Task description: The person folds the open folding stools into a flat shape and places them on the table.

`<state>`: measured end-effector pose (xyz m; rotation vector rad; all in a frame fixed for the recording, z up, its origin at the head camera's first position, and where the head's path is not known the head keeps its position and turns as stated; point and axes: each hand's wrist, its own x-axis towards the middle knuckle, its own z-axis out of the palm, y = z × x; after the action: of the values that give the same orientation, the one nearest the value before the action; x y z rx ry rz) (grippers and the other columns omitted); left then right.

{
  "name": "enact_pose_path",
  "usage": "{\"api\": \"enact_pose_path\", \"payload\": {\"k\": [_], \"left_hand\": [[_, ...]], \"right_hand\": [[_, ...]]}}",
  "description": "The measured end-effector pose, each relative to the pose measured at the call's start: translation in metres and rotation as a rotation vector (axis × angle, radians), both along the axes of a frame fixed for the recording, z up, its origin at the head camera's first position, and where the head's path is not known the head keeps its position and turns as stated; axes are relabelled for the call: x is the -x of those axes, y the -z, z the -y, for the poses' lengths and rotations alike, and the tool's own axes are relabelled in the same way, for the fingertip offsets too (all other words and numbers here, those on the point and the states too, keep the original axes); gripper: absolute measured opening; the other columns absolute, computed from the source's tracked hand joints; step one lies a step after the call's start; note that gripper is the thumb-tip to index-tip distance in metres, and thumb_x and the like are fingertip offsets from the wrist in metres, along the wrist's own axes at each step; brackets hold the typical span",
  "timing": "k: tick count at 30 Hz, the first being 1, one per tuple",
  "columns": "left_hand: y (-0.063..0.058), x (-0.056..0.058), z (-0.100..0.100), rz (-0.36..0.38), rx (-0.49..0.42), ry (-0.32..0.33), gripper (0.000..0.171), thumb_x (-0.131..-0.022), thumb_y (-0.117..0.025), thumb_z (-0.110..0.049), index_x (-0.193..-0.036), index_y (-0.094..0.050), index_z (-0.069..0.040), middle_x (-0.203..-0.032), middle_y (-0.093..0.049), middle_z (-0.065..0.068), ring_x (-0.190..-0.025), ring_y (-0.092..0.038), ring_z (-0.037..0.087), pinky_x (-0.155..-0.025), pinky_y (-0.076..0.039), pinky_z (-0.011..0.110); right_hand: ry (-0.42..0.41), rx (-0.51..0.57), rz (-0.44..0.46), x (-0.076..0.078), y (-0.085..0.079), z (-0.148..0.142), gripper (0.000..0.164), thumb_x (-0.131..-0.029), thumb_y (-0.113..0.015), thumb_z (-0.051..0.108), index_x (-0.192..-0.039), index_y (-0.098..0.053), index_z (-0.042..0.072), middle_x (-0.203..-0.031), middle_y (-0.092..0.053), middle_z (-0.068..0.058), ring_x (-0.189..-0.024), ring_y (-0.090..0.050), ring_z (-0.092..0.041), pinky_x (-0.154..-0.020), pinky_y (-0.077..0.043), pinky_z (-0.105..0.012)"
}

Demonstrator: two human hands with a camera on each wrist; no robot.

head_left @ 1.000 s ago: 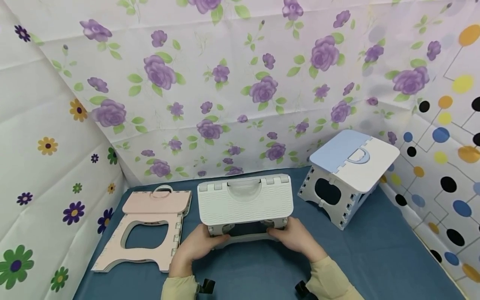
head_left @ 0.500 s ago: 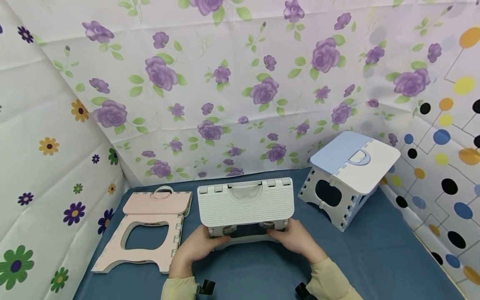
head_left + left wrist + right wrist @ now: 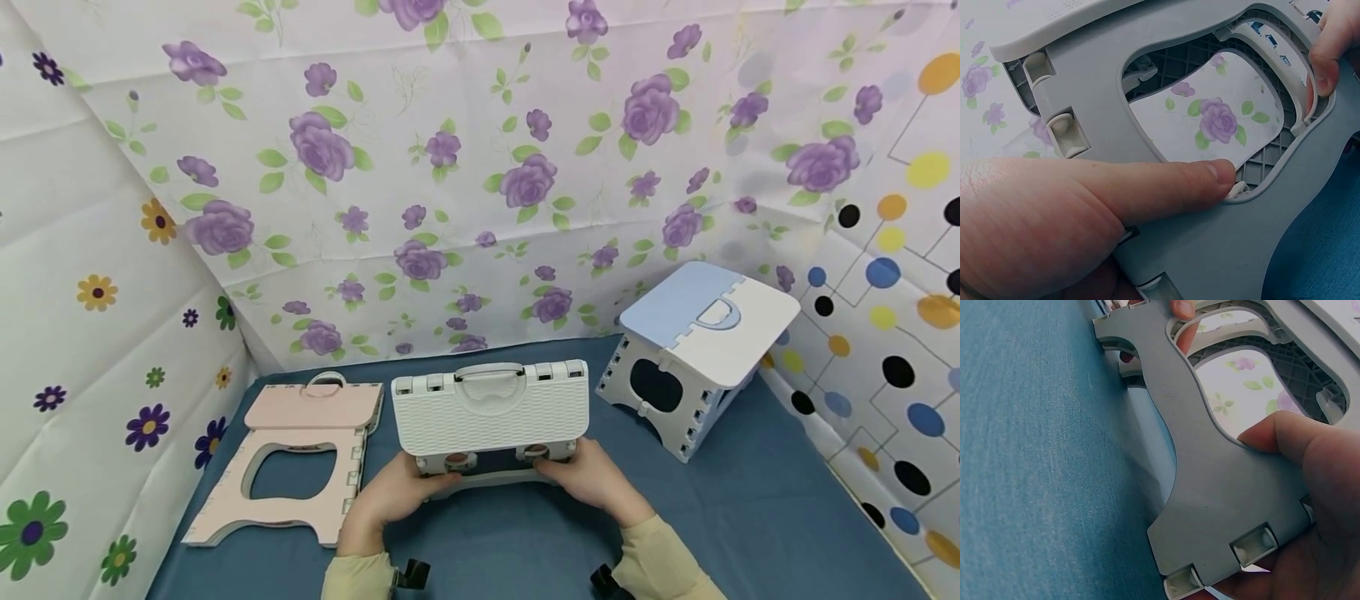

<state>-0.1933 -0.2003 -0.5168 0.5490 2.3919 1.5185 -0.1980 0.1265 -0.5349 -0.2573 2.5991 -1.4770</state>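
Observation:
In the head view a white folding stool [image 3: 491, 421] with a textured top stands at the middle of the blue cloth, its top tilted and seemingly part folded. My left hand [image 3: 396, 498] grips its left side, and my right hand [image 3: 596, 479] grips the right side. The left wrist view has the thumb [image 3: 1172, 187] lying across the grey leg panel [image 3: 1210, 250] to the rim of its opening. In the right wrist view the other thumb [image 3: 1272, 432] presses by the same opening, with fingers behind the panel's hinged edge. Most other fingers are hidden behind the stool.
A pink folding stool [image 3: 315, 408], folded flat, lies on the left. At the right stands an opened blue and white stool [image 3: 708, 325]. Blue cloth [image 3: 510, 550] covers the surface, and a flowered sheet [image 3: 420, 192] hangs behind.
The white stool's top has tilted, its far edge sitting a little lower in view, and its handle now sticks up above that edge. Both hands keep their places.

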Motion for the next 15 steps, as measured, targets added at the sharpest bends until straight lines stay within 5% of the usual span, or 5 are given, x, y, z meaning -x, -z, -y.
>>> {"api": "enact_pose_path", "payload": {"k": [15], "left_hand": [[0.0004, 0.0001, 0.0009, 0.015, -0.053, 0.051, 0.051, -0.103, -0.075, -0.014, -0.148, -0.054, -0.005, -0.133, -0.07, 0.014, -0.13, -0.063, 0.038, -0.107, -0.048, 0.057]], "right_hand": [[-0.058, 0.027, -0.004, 0.0019, 0.0013, -0.0017, 0.027, -0.099, -0.077, 0.017, -0.126, -0.072, 0.015, -0.12, -0.074, -0.004, -0.093, -0.064, -0.021, -0.079, -0.05, -0.043]]}}
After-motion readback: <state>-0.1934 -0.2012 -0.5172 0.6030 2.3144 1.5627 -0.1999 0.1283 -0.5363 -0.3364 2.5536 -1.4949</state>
